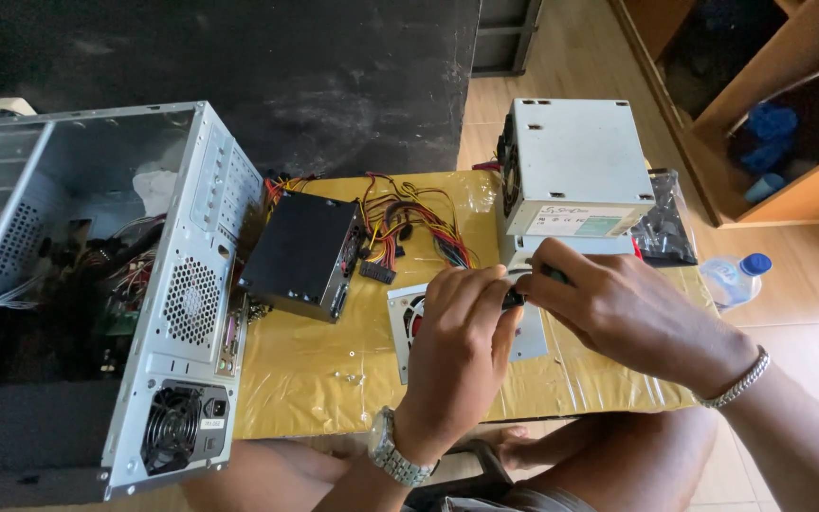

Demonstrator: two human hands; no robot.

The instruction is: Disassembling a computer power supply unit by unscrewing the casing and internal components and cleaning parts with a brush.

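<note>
My left hand [462, 346] and my right hand [618, 308] meet over a grey power supply unit [408, 318] lying on the low table. The right hand grips a dark-handled tool [554, 277], probably a screwdriver; its tip is hidden. The left hand's fingers pinch near the same spot, around a small dark part [514, 298]. Most of the unit under the hands is covered. I wear a metal watch on the left wrist and a chain bracelet on the right.
An open grey computer case [177, 313] stands at the left. A black power supply [300, 254] with coloured cables [409, 228] lies mid-table, two stacked white units [571, 161] behind my hands. Small screws [351, 376] sit on the yellow cover. A water bottle [734, 277] lies on the floor.
</note>
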